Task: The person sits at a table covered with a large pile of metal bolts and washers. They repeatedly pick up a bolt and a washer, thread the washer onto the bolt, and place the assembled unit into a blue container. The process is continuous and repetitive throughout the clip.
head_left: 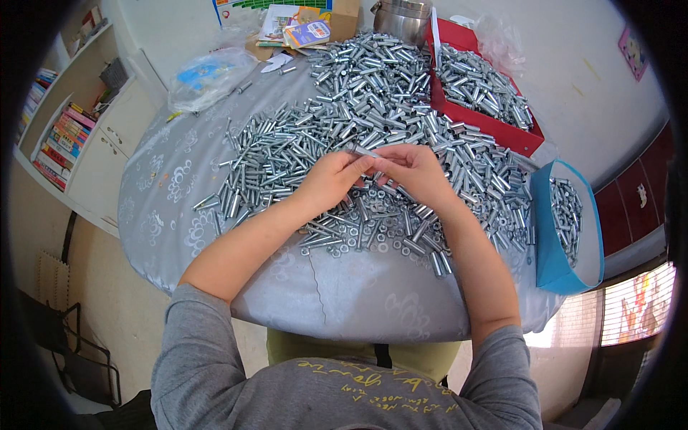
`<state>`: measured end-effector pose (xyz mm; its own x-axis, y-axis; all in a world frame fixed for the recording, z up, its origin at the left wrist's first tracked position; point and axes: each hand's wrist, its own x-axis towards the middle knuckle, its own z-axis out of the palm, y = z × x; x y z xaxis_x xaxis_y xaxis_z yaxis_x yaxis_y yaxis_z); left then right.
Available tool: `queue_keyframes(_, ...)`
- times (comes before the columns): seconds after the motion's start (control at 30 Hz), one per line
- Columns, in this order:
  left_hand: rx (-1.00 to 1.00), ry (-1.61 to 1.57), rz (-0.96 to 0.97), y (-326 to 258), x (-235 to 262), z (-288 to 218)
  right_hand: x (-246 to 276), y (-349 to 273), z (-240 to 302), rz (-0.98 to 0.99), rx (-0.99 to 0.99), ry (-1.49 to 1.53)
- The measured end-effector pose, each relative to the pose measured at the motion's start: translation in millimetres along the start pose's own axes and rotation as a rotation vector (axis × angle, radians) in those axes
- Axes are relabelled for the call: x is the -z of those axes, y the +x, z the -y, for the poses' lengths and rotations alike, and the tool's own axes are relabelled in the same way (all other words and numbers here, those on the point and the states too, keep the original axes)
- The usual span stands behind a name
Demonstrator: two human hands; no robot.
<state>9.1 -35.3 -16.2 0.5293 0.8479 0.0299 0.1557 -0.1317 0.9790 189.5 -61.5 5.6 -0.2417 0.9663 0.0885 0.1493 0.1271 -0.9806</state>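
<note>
My left hand (331, 179) and my right hand (414, 172) meet over the middle of a round table covered in a grey patterned cloth (172, 208). Between their fingertips they pinch one silver metal bolt (364, 151), both hands closed on it. Beneath and beyond the hands spreads a large heap of silver bolts and sleeves (358, 100). Small nuts and washers (373, 233) lie just under my wrists.
A red tray (494, 129) full of bolts sits at the back right. A blue box (548, 244) with more bolts stands at the right edge. A steel pot (401, 18), papers (301, 29), a plastic bag (208, 75) lie at the back. White bookshelves (64, 136) stand left.
</note>
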Motion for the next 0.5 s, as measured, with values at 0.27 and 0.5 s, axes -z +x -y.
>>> queue_keyframes(0.27,-0.143,-0.133,-0.051,6.1,-2.9,12.7,-4.1,-0.5,-14.7,0.045,0.079,-0.297)
queue_keyframes(0.5,-0.254,0.428,-0.131,-3.4,-2.2,-6.7,7.8,2.4,-4.2,-0.138,-0.024,-0.096)
